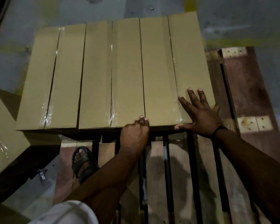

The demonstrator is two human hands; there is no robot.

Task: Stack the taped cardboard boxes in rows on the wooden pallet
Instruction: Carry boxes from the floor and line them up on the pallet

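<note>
Grey concrete floor (249,21), streaked with yellow paint, surrounds a wooden pallet (181,167) of bare slats. Across the pallet's far part stands a row of cardboard boxes (97,75) — three, as far as the dim light shows. They sit side by side and touching, with clear tape (111,110) along their top seams. The left hand (134,133) has its fingers curled over the near top edge of the boxes, roughly where the middle one meets the end box (189,62) toward the pallet's right side. The right hand (200,113) lies flat on that end box near its front corner — fingers spread, gripping nothing — with a dark band (220,128) on the wrist. Off the pallet's left edge sits another box (2,126). A sandalled foot (83,160) rests at the pallet's near left.
</note>
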